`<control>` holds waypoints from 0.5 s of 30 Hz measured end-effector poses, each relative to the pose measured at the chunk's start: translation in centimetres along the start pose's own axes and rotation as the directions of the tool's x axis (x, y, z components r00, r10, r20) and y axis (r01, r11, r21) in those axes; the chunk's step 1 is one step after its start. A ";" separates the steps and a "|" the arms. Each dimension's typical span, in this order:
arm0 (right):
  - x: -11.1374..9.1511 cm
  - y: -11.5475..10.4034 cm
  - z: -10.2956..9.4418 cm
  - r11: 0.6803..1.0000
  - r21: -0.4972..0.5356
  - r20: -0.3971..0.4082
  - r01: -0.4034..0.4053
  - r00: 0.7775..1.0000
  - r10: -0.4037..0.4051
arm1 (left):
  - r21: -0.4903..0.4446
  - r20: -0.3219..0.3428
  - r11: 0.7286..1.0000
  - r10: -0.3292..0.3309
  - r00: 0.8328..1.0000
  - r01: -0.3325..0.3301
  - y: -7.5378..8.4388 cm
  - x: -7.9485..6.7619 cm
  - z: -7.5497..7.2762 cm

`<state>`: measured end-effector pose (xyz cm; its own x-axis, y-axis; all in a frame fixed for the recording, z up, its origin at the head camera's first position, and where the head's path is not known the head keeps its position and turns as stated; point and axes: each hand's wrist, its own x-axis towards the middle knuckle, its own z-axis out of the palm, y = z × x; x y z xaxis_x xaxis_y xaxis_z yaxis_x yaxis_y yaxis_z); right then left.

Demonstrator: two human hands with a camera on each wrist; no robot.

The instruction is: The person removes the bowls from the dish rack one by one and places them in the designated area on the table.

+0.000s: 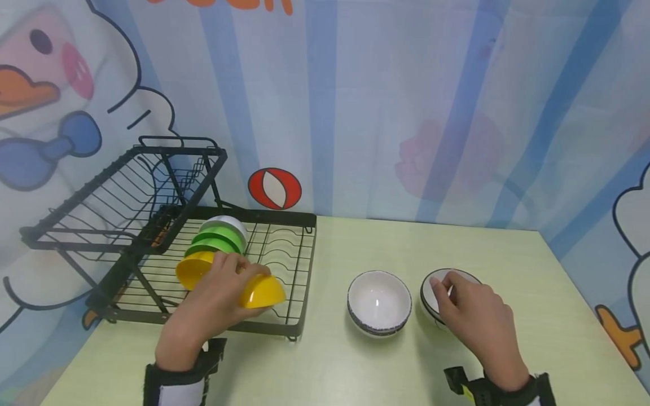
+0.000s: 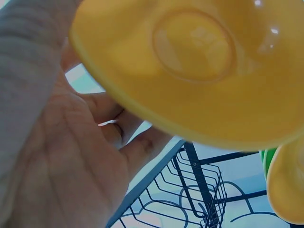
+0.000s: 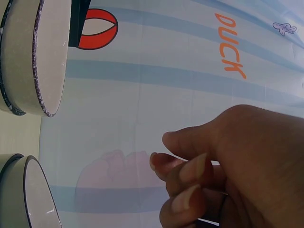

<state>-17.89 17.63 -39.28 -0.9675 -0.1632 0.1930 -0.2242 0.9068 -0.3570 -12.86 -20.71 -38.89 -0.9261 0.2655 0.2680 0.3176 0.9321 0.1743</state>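
My left hand point(image 1: 215, 296) grips a small yellow bowl point(image 1: 263, 292) by its edge, over the front of the black dish rack point(image 1: 304, 282). In the left wrist view the held yellow bowl point(image 2: 256, 109) shows its smooth inside. Left of that hand, a second yellow bowl point(image 1: 190, 270) stands tilted in the rack, in a row with green bowls point(image 1: 215, 235) and a white bowl point(image 1: 236, 224) behind. My right hand point(image 1: 479, 313) hovers at the dark-rimmed white bowls point(image 1: 430, 310), fingers loosely curled with nothing between them; the right wrist view shows these bowls point(image 3: 40, 199) apart from its fingertips.
Left of the right hand, white bowls with a speckled rim point(image 1: 380, 304) sit stacked on the pale table point(image 1: 330, 372). The rack's raised upper tier point(image 1: 101, 197) overhangs its left side. A printed curtain point(image 1: 355, 113) hangs behind the table.
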 end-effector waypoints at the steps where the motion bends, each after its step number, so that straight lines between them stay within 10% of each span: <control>1: 0.0 0.0 0.0 1.000 0.000 0.001 -0.001 1.000 0.001 | -0.004 0.001 1.000 0.004 1.000 -0.004 0.1 0.0 0.0; 15: -0.1 -0.9 0.3 1.000 -0.003 0.005 0.027 1.000 -0.027 | -0.049 -0.003 0.997 0.065 0.998 -0.066 0.6 0.4 0.2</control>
<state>-17.59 16.75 -39.28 -0.9616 -0.1901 0.1977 -0.2503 0.9030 -0.3491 -13.07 -20.04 -38.89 -0.9027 0.3251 0.2820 0.3873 0.8994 0.2027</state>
